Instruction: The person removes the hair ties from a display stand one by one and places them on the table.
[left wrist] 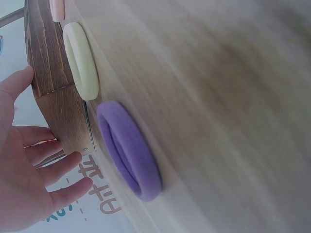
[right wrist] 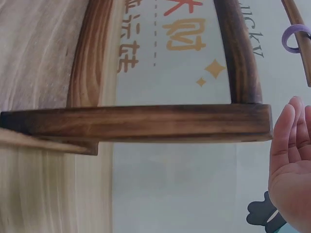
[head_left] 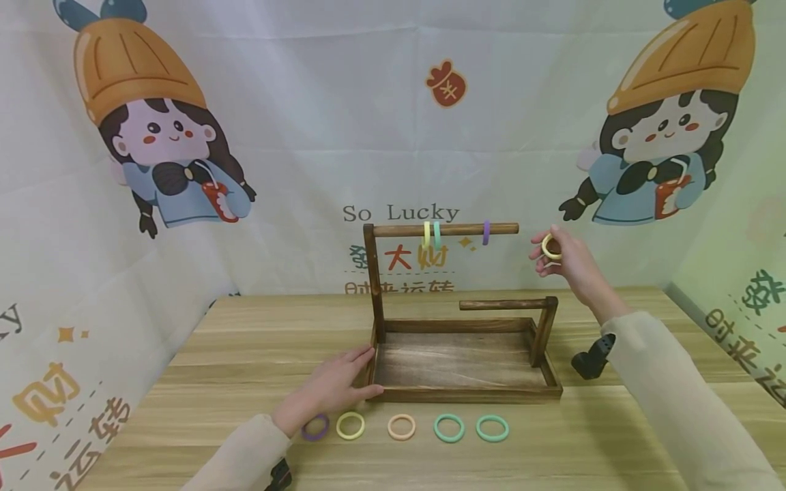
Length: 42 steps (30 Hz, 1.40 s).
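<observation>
A pale yellow ring [head_left: 551,247] is pinched in my right hand [head_left: 574,262], held up just right of the free end of the rack's upper bar [head_left: 393,230]. The right wrist view shows part of my right hand [right wrist: 294,165], with the ring hidden there. Yellow, green and purple rings hang on the upper bar, the purple ring [head_left: 486,232] nearest its free end. My left hand [head_left: 328,383] rests against the front left corner of the wooden rack's tray [head_left: 467,394]. Its fingers [left wrist: 58,170] look spread and fairly straight in the left wrist view.
In front of the rack lie a purple ring [left wrist: 129,150], a yellow ring [head_left: 351,425], a peach ring [head_left: 402,427] and two green rings [head_left: 449,428]. A lower bar [head_left: 500,305] juts left from the rack's right post [head_left: 544,334]. A printed cloth [head_left: 307,170] hangs behind the table.
</observation>
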Each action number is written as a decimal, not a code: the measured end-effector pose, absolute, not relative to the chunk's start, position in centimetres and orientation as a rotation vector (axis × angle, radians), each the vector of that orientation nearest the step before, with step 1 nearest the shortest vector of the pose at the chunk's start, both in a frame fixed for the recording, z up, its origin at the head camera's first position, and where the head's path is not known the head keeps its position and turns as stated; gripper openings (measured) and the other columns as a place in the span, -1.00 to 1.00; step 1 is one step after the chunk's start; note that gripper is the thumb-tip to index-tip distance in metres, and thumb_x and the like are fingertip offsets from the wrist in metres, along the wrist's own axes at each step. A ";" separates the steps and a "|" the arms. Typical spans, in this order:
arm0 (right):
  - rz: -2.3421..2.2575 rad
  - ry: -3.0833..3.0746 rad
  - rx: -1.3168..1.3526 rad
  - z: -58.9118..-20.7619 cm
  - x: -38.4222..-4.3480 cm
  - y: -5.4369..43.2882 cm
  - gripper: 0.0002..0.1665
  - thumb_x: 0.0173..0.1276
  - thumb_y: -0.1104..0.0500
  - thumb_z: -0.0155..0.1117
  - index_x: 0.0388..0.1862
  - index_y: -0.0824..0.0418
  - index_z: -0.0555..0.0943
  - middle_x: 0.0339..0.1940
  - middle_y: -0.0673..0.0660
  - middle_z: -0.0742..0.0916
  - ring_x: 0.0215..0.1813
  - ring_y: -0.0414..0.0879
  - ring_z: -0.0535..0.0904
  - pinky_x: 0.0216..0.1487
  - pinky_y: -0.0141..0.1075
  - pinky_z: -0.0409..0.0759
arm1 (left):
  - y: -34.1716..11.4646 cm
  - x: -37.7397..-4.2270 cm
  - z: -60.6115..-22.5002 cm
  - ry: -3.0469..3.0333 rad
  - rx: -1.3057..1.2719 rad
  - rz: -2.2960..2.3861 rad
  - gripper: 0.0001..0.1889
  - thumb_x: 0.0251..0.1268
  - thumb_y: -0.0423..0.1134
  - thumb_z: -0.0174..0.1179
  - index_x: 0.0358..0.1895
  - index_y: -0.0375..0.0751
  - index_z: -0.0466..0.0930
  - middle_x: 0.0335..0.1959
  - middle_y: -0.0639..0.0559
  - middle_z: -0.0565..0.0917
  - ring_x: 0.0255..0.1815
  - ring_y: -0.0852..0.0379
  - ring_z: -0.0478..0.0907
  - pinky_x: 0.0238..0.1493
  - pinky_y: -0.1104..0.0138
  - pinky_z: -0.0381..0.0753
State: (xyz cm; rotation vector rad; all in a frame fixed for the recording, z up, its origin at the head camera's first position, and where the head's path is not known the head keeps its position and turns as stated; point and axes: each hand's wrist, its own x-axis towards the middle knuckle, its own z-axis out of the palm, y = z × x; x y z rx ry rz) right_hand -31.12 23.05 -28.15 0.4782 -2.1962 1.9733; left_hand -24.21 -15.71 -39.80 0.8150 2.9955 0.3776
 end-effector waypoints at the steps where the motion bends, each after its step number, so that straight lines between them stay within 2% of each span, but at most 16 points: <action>1: 1.962 -2.215 0.468 -28.1 -31.0 23.0 -0.52 0.47 0.01 -0.43 -0.31 0.28 0.41 -0.54 0.02 0.60 -0.59 -0.17 0.48 -0.52 -0.36 0.53 | -15.7 -24.2 -39.8 2.995 0.815 0.379 -0.19 0.11 0.25 -0.01 0.28 -0.29 0.16 0.28 -0.18 0.19 0.20 -0.24 0.17 0.14 -0.06 0.16; 6: 1.841 -2.288 0.463 -29.3 -31.5 23.7 -0.45 0.47 -0.02 -0.42 -0.32 0.42 0.34 -0.53 0.06 0.61 -0.57 -0.14 0.49 -0.51 -0.31 0.55 | -15.7 -24.2 -39.8 3.002 0.831 0.391 -0.20 0.12 0.23 0.01 0.27 -0.32 0.17 0.27 -0.19 0.20 0.19 -0.24 0.19 0.14 -0.03 0.18; 8: 1.828 -2.280 0.495 -30.6 -32.9 24.8 -0.43 0.45 -0.06 -0.34 -0.28 0.45 0.36 -0.49 0.12 0.61 -0.55 -0.09 0.50 -0.51 -0.27 0.56 | -15.7 -24.2 -39.8 3.009 0.838 0.393 -0.21 0.12 0.22 0.01 0.27 -0.33 0.18 0.26 -0.19 0.21 0.18 -0.24 0.21 0.13 -0.03 0.20; 10: 1.897 -2.215 0.608 -33.8 -36.7 27.2 -0.48 0.44 -0.04 -0.27 -0.23 0.40 0.44 -0.44 0.15 0.61 -0.53 -0.08 0.50 -0.52 -0.27 0.55 | -15.7 -24.2 -39.9 3.015 0.844 0.393 -0.21 0.12 0.22 0.02 0.26 -0.34 0.19 0.26 -0.20 0.22 0.17 -0.24 0.22 0.12 -0.02 0.21; 12: 1.916 -2.213 0.629 -34.7 -37.5 28.0 -0.50 0.41 -0.06 -0.19 -0.19 0.35 0.49 -0.39 0.18 0.59 -0.49 -0.05 0.49 -0.50 -0.25 0.54 | -15.7 -24.2 -39.8 3.016 0.844 0.392 -0.21 0.11 0.22 0.02 0.26 -0.34 0.19 0.26 -0.19 0.22 0.17 -0.24 0.22 0.12 -0.02 0.22; 15: 1.823 -2.281 0.576 -34.3 -36.3 27.5 -0.47 0.40 -0.07 -0.17 -0.12 0.35 0.52 -0.35 0.22 0.51 -0.38 -0.02 0.45 -0.45 -0.27 0.55 | -15.7 -24.2 -39.8 3.015 0.852 0.390 -0.21 0.12 0.22 0.02 0.26 -0.34 0.19 0.26 -0.20 0.22 0.16 -0.23 0.23 0.11 -0.01 0.23; 17: 1.667 -2.389 0.463 -31.6 -32.3 25.5 -0.40 0.39 -0.10 -0.18 -0.06 0.42 0.48 -0.32 0.25 0.44 -0.29 0.00 0.39 -0.37 -0.27 0.56 | -15.7 -24.2 -39.8 3.013 0.859 0.388 -0.21 0.12 0.22 0.02 0.26 -0.34 0.19 0.26 -0.20 0.22 0.16 -0.23 0.24 0.10 -0.01 0.24; 19: 1.592 -2.436 0.432 -30.7 -30.8 24.8 -0.41 0.39 -0.08 -0.16 0.00 0.44 0.46 -0.27 0.23 0.43 -0.23 -0.02 0.37 -0.33 -0.34 0.56 | -15.7 -24.2 -39.8 3.012 0.868 0.386 -0.21 0.12 0.21 0.02 0.25 -0.35 0.19 0.25 -0.20 0.22 0.16 -0.23 0.24 0.09 -0.02 0.25; 25: 1.473 -2.557 0.322 -29.8 -29.1 24.4 -0.37 0.35 -0.11 -0.09 0.12 0.38 0.41 -0.03 0.23 0.48 -0.19 -0.08 0.34 -0.23 -0.30 0.36 | -15.7 -24.2 -39.8 3.013 0.859 0.390 -0.21 0.12 0.22 0.02 0.26 -0.34 0.18 0.26 -0.20 0.21 0.15 -0.25 0.24 0.10 -0.04 0.23; 28: 1.477 -2.552 0.324 -29.9 -29.0 24.5 -0.36 0.32 -0.12 -0.03 0.11 0.39 0.41 -0.08 0.21 0.51 -0.21 -0.09 0.35 -0.26 -0.32 0.36 | -15.7 -24.2 -39.8 3.014 0.856 0.392 -0.21 0.11 0.22 0.02 0.26 -0.34 0.19 0.26 -0.20 0.21 0.15 -0.26 0.24 0.10 -0.04 0.24; 31: 1.512 -2.514 0.344 -30.1 -28.8 24.6 -0.41 0.28 -0.11 0.05 0.05 0.35 0.46 -0.16 0.09 0.55 -0.24 -0.12 0.38 -0.29 -0.36 0.40 | -15.7 -24.2 -39.8 3.012 0.848 0.391 -0.20 0.11 0.22 0.02 0.26 -0.33 0.18 0.26 -0.19 0.21 0.15 -0.26 0.23 0.10 -0.05 0.22; 36: 1.534 -2.487 0.360 -30.1 -28.3 24.5 -0.49 0.23 -0.10 0.12 -0.06 0.30 0.50 -0.25 -0.13 0.58 -0.18 -0.15 0.39 -0.18 -0.26 0.35 | -15.7 -24.1 -39.8 3.012 0.840 0.390 -0.20 0.11 0.23 0.02 0.26 -0.33 0.18 0.27 -0.19 0.21 0.16 -0.27 0.22 0.10 -0.07 0.21; 42: 1.531 -2.491 0.350 -30.0 -27.6 24.6 -0.43 0.23 -0.07 0.14 -0.07 0.42 0.45 -0.29 -0.11 0.60 -0.13 -0.17 0.41 -0.06 -0.15 0.31 | -15.7 -24.1 -39.7 3.003 0.830 0.396 -0.20 0.11 0.23 0.01 0.27 -0.32 0.17 0.27 -0.19 0.20 0.16 -0.27 0.21 0.11 -0.06 0.19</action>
